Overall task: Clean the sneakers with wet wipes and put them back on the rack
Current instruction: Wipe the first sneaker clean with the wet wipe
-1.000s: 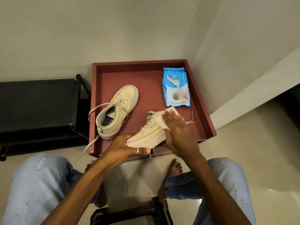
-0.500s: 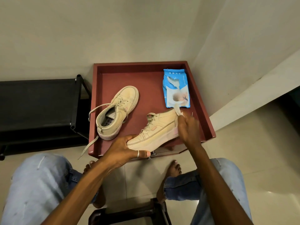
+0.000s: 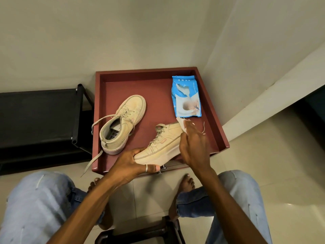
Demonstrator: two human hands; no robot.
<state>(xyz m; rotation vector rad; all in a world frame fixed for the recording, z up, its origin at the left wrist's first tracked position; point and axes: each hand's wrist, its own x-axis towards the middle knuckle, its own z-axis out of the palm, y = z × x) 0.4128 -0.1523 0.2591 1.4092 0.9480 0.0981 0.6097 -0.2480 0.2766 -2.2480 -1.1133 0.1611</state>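
Fingers [image 3: 189, 132] of my right hand [image 3: 193, 148] are curled around a bunched wipe [image 3: 182, 122] and press it onto the heel end of the sneaker [image 3: 163, 147] I am cleaning. My left hand [image 3: 130, 164] clamps the toe end, thumb along the sole and the others over the top. The sneaker lies tilted, its sole turned towards me, at the near edge of the red surface [image 3: 140, 85].

I judge this step to be wiping the heel and side wall. To do it well I want a firm left grip, so the sneaker does not twist when I push. Long strokes from heel to toe should lift dirt better than scrubbing one spot, and I should refold the wipe to a clean face once it greys. The stitched seams and the rim of the sole will need a fingertip pressed through the wipe.

A loose lace [image 3: 204, 127] trails just right of my right hand, and I should avoid dragging it through the damp.

If this wipe is spent, the blue pack of wipes [image 3: 187, 97] sits just beyond it, at the far right. The other sneaker [image 3: 123, 124] stands to the left on the same surface, waiting its turn. The black rack [image 3: 35, 117] is further left, beside the surface, where both go afterwards.
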